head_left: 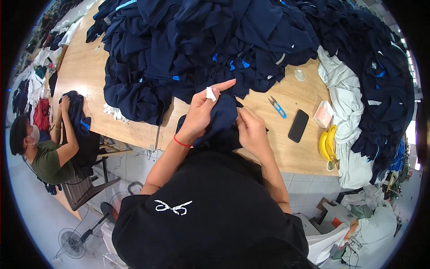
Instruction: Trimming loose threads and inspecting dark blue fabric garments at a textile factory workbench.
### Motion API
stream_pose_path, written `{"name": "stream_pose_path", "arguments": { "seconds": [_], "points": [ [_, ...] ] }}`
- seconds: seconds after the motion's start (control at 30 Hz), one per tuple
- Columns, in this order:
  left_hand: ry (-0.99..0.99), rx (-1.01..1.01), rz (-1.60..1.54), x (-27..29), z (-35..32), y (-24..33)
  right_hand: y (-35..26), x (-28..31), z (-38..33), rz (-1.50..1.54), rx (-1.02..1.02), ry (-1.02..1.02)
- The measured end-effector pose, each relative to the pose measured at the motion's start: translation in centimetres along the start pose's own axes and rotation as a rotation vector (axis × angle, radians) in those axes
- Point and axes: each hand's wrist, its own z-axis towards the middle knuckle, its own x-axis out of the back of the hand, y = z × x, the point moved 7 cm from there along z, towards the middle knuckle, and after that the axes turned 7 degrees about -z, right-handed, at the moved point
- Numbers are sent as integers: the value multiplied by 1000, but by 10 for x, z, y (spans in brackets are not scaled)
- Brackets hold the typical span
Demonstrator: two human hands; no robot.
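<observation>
A navy garment [221,117] is bunched between my two hands at the table's front edge. My left hand [199,115] is closed on its left side, with the index finger stretched out to the right. A small white piece [211,93] sits at my left thumb; whether it is a label or a wrap, I cannot tell. On the garment's right side, my right hand [253,130] pinches the cloth, its fingertips partly hidden. Blue-handled thread snips [278,107] lie on the table to the right of my hands.
A large heap of navy garments [192,40] covers the far side of the wooden table [130,132]. Rightward are a black phone [298,126], a small box [323,114], bananas [328,143] and white cloth [345,98]. A masked co-worker [49,148] handles dark cloth at left, near a standing fan [72,242].
</observation>
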Motion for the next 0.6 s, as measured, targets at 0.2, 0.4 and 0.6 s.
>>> {"name": "stream_pose_path", "arguments": {
  "seconds": [0.2,0.4,0.6],
  "points": [
    [332,-268,895,32,8,7,-36,-22,-8,-530,221,-143],
    [92,-690,1411,-16,-11,10,-66,9,12,-735,492,-107],
    [41,-29,540,5,1,-10,-32,35,25,-171,311,78]
  ]
}}
